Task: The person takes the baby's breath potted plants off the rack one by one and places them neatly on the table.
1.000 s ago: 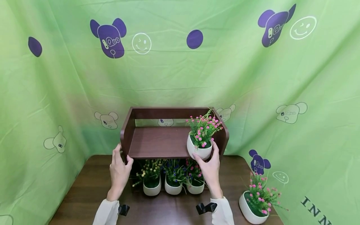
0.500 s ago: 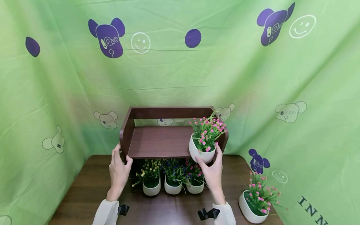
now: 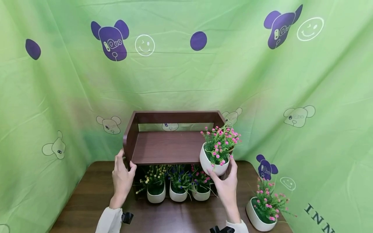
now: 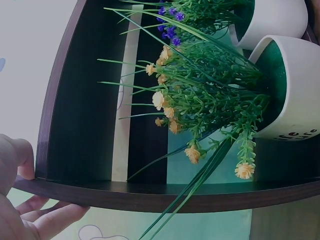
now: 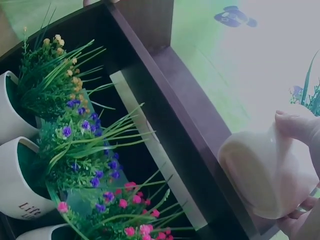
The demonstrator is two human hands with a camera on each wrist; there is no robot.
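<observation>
My right hand (image 3: 228, 186) grips a white pot with pink flowers (image 3: 214, 166) at the right front of the brown shelf's upper board (image 3: 166, 147). In the right wrist view the thumb and fingers (image 5: 297, 125) close round this pot (image 5: 265, 175), its base facing the camera. My left hand (image 3: 123, 178) holds the shelf's left side; the left wrist view shows thumb and fingers (image 4: 62, 220) on either side of the side panel (image 4: 175, 200). On the lower level stand pots with yellow flowers (image 3: 156, 195), blue-purple flowers (image 3: 178, 195) and pink flowers (image 3: 201, 194).
Another white pot with pink flowers (image 3: 261, 216) stands on the wooden table (image 3: 84, 200) at the right front. A green printed curtain (image 3: 172, 81) hangs behind the table and along both sides.
My right hand has moved right and toward me with the pink-flowered pot, off the upper board's right part. The left hand keeps its hold on the shelf's side.
</observation>
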